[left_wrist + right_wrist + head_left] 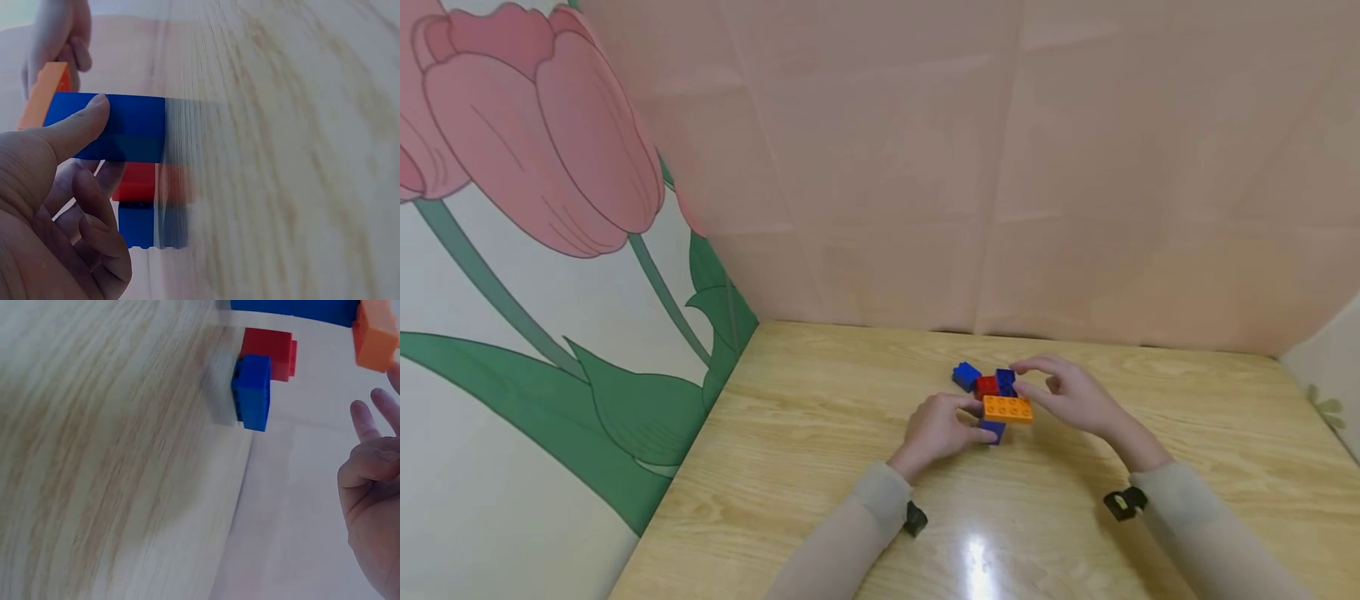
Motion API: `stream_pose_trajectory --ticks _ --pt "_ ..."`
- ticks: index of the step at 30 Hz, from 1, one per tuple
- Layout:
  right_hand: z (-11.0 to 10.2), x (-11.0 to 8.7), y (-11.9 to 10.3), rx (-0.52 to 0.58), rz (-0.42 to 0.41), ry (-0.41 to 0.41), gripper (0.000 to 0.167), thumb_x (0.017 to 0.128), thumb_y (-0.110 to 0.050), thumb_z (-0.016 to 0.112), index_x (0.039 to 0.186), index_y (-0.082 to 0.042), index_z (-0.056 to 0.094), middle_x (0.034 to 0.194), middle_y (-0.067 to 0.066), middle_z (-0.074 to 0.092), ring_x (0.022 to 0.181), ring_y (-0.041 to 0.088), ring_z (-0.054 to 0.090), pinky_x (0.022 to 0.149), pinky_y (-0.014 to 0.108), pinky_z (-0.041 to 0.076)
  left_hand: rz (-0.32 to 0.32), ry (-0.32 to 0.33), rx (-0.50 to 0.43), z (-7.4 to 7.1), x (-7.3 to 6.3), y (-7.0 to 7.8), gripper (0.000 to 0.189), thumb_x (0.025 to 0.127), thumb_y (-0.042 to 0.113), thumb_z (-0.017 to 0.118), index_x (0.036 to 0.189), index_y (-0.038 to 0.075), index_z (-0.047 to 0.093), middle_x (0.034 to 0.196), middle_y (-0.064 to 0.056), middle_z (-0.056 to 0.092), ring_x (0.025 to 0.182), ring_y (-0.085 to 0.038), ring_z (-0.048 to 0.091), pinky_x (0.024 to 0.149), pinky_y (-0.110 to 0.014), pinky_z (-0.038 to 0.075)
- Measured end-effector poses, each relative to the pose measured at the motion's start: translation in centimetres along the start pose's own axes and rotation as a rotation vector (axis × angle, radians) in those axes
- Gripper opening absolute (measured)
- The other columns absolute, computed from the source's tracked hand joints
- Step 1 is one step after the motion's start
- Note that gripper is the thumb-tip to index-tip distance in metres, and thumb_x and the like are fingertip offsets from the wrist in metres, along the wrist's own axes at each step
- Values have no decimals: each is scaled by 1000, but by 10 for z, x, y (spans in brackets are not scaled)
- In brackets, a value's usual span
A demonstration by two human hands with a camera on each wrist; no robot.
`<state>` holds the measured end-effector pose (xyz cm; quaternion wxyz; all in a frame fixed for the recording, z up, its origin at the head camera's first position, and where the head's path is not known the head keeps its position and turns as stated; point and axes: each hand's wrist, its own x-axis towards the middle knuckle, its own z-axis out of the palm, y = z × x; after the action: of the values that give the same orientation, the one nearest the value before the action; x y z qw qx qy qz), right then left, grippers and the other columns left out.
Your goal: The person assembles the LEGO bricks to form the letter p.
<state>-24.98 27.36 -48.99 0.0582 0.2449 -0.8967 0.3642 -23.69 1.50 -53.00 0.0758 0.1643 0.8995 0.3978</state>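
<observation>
My left hand (938, 432) pinches a blue toy building brick (137, 115) between thumb and fingers. The brick's lower end appears to meet the table. Across its top lies an orange brick (1007, 408), studs up and jutting out to the right. My right hand (1075, 398) is at the right of the bricks, fingers apart with nothing between them; whether a fingertip touches the orange brick cannot be told. Just behind are a red brick (987, 387) and a dark blue brick (1006, 381) close together. Another blue brick (966, 377) lies to their left.
The wooden table (805, 400) extends around the bricks, with a pink-beige sheet (880, 167) along its back edge. A tulip-patterned wall (550, 333) borders the left side. Small dark devices sit at both wrists, including one (1125, 503) by the right sleeve.
</observation>
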Motion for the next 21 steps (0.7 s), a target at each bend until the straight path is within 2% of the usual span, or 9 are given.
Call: stream_pose_trajectory --ticks 2,5,10,21 --pt "2 3 3 2 29 -17 35 103 -32 68 133 -14 69 134 7 66 119 29 60 89 50 56 3 -1 0 1 0 -1 40 78 52 88 114 36 79 103 28 69 103 -7 65 93 -39 50" --pt "4 7 9 27 54 -34 36 104 -33 67 134 -14 68 136 10 65 125 38 58 94 63 52 3 -2 5 1 0 -1 40 79 52 88 114 36 79 103 29 68 103 -7 64 94 -39 50" --pt "9 13 18 45 80 -56 39 103 -34 68 135 -11 67 135 12 65 126 42 57 96 66 50 -9 -3 9 1 1 -1 40 78 53 88 114 37 79 102 29 68 102 -7 64 94 -39 50" --pt "18 27 29 53 117 -117 43 100 -36 71 136 -12 67 137 11 65 131 39 55 99 68 46 -11 0 10 1 2 -1 40 78 54 87 113 37 79 101 30 67 101 -5 63 91 -38 50"
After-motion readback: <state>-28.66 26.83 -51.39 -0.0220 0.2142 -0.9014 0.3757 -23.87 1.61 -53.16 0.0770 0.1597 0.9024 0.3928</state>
